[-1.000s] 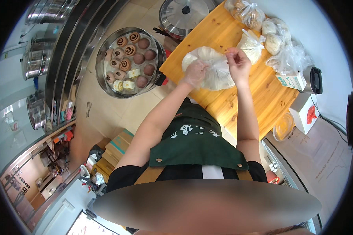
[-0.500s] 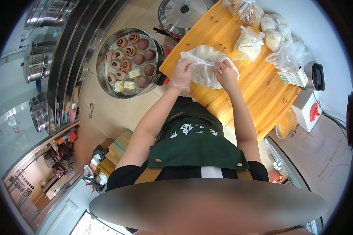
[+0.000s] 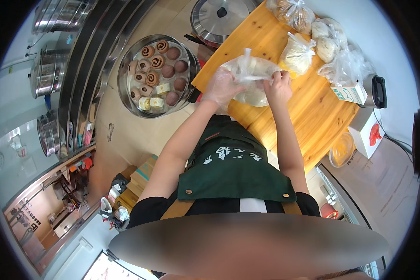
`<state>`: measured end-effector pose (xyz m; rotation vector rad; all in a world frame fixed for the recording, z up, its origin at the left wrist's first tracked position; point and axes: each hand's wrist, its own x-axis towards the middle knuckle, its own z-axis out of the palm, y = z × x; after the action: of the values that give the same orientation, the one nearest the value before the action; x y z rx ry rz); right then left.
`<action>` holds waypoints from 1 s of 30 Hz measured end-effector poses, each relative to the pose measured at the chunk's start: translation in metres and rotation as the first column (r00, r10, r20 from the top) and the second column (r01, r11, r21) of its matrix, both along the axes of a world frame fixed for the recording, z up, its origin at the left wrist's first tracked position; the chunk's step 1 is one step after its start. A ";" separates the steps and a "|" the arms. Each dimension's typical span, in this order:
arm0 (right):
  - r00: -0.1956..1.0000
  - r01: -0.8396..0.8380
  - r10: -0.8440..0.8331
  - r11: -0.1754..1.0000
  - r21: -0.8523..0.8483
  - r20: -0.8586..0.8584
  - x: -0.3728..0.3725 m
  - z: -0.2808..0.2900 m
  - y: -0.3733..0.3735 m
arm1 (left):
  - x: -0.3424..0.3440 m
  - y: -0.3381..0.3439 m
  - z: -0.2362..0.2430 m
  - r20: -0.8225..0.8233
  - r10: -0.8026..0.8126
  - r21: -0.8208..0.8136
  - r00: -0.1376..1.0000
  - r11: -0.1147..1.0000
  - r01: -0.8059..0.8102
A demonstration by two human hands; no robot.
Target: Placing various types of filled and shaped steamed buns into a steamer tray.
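On the wooden table's near left part sits a clear plastic bag (image 3: pixel 257 96) with pale, rounded contents I cannot make out. A twisted strip of its plastic sticks up at the top. My left hand (image 3: pixel 222 87), in a thin clear plastic glove, rests against the bag's left side, thumb stretched out apart from the fingers. Bare, my right hand (image 3: pixel 279 87) pinches a gathered end of the bag at its right side, fingers closed. The plastic is drawn across the top toward that hand.
Left of the wooden table (image 3: pixel 312 109) stands a round steamer tray (image 3: pixel 121 86) of assorted buns. A lidded steel pot (image 3: pixel 217 23) is beyond it. Tied bags of dough-like food (image 3: pixel 297 52), a carton (image 3: pixel 350 93) and a dark-handled jug (image 3: pixel 377 91) line the table's far right side.
My left hand has spread from a pinch, and a strip of bag plastic now stands up beside it. My right hand has moved slightly right, still pinching the bag.
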<state>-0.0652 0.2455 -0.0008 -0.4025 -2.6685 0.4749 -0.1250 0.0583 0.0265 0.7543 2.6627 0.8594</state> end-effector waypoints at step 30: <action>0.817 0.306 -0.109 0.914 -0.265 0.566 0.032 -0.037 0.051 | -0.001 0.009 0.036 0.796 0.206 0.514 0.570 0.268 -0.815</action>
<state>-0.0332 0.2965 -0.0374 -1.0765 -3.0132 0.8769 -0.1263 0.0673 0.0621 -0.4546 1.6666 2.2815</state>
